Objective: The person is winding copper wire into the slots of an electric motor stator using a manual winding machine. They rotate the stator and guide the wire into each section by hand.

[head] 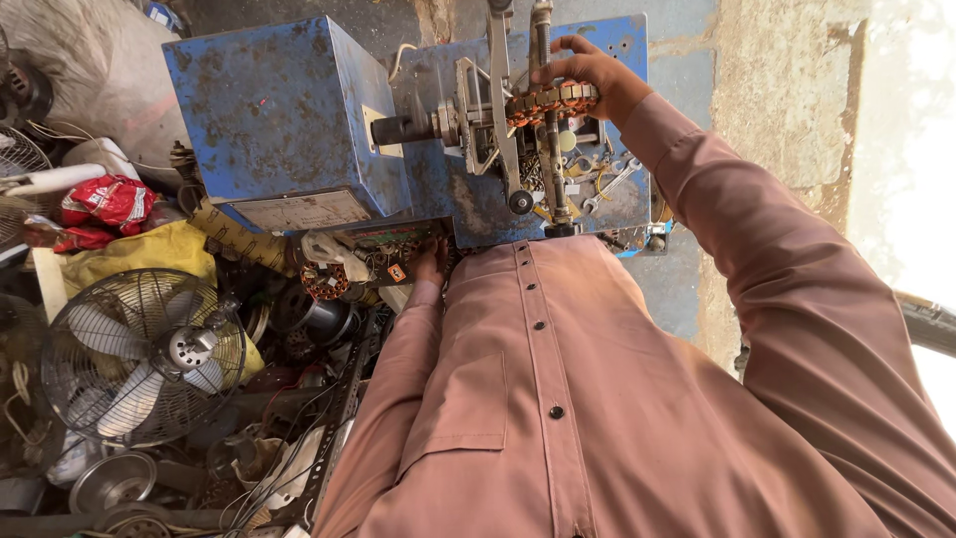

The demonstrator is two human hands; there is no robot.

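right hand [597,75] gripping stator [551,100], blue machine [284,115]

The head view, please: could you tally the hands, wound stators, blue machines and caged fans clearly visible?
Hands: 2, right hand and left hand
Wound stators: 1, stator under the right hand
Blue machines: 1, winding machine
Caged fans: 1, fan
Total: 5
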